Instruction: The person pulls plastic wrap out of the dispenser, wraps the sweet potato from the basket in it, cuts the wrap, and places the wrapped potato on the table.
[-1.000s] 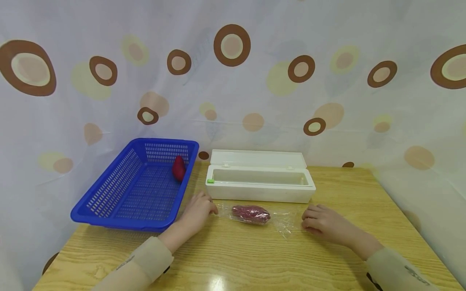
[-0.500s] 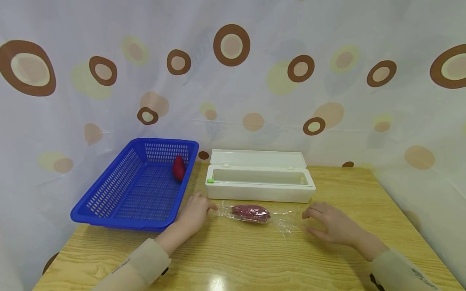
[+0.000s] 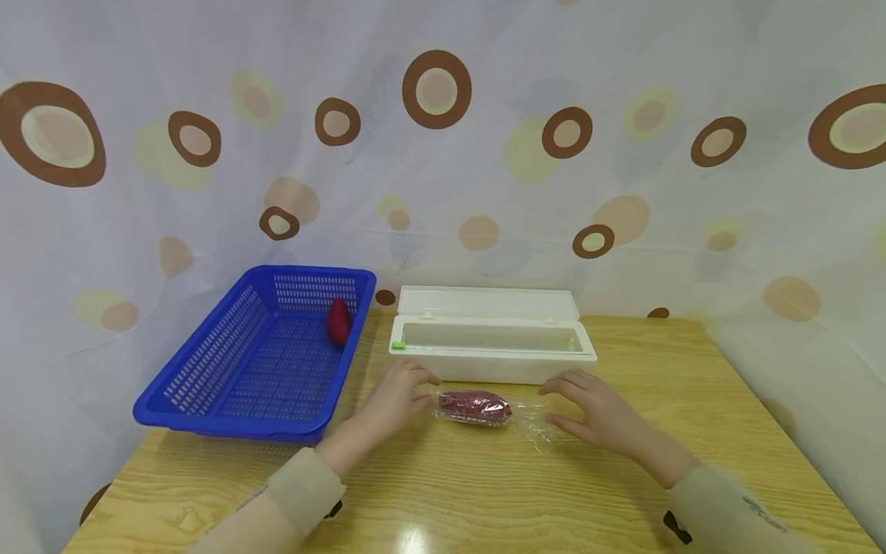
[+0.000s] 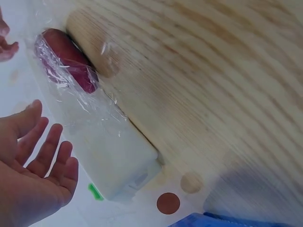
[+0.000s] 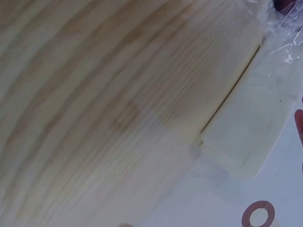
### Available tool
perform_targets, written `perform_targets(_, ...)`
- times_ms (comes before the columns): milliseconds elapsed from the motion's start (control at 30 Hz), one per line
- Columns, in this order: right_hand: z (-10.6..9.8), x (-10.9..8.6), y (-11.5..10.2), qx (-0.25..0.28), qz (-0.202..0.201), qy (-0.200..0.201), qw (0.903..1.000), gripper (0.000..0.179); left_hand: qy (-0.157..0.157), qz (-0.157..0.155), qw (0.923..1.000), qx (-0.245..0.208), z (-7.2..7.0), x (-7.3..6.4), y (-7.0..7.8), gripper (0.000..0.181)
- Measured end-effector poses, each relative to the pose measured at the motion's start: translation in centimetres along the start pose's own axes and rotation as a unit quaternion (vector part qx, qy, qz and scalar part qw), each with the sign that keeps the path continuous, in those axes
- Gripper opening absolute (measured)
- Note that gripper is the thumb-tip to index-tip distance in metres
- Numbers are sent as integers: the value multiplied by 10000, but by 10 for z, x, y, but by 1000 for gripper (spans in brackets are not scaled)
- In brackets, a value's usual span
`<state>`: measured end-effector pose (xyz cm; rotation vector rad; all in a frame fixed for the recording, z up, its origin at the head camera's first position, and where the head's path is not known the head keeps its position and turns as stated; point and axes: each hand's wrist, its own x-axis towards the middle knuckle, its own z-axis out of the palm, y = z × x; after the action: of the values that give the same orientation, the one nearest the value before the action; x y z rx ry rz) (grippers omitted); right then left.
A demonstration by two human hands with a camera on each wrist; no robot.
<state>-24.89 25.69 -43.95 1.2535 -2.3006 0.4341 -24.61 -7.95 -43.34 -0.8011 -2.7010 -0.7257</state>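
Observation:
A purple-red sweet potato (image 3: 474, 407) in clear plastic film lies on the wooden table, with loose film (image 3: 537, 428) spreading from its right end. Just off its left end is my left hand (image 3: 394, 396), fingers loosely bent and thumb apart; in the left wrist view the hand (image 4: 40, 165) holds nothing. My right hand (image 3: 595, 408) is over the loose film on the other side, its thumb and fingers spread apart. Only a sliver of that hand's fingers (image 5: 299, 124) shows in the right wrist view.
Behind the sweet potato stands a white film dispenser box (image 3: 494, 368) with its lid up and a green slider (image 3: 398, 345) at its left. A blue plastic basket (image 3: 228, 425) on the left holds another red sweet potato (image 3: 338, 322). A patterned curtain (image 3: 498, 192) hangs behind.
Both hands have moved inward toward the wrapped sweet potato, the left to the right and the right to the left. The right thumb and fingers have spread. The sweet potato has stayed put.

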Motion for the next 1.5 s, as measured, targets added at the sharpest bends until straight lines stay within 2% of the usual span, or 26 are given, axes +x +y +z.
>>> perform_targets(133, 6, 10, -6, 61, 211, 46, 9997, 38, -184, -89, 9994, -274, 5, 7, 2, 28)
perform_targets(367, 20, 24, -15, 369, 629, -326, 9968, 45, -680, -478, 9934, -791, 17, 18, 3, 36)
perform_targets(500, 31, 30, -18, 418, 661, -444, 9959, 45, -951, -526, 9886, -1039, 22, 22, 3, 43)
perform_targets(700, 42, 37, -25, 654, 707, -527, 9940, 45, -1186, -190, 9880, -969, 25, 26, 4, 44)
perform_targets(833, 47, 40, -26, 623, 758, -768, 9922, 44, -1285, -28, 9880, -851, 27, 26, 2, 41)
perform_targets(967, 50, 43, -27, 544, 977, -1062, 9880, 45, -1373, -50, 9874, -788, 29, 27, 0, 39)
perform_targets(1100, 51, 45, -27, 612, 1106, -1180, 9849, 47, -1444, -163, 9862, -788, 29, 26, 0, 41)
perform_targets(1367, 51, 45, -28, 988, 1344, -1416, 9758, 45, -1721, -349, 9764, -1256, 30, 24, -1, 41)
perform_targets(1500, 52, 44, -29, 1045, 1373, -1418, 9748, 45, -1757, -393, 9763, -1204, 31, 23, -3, 43)
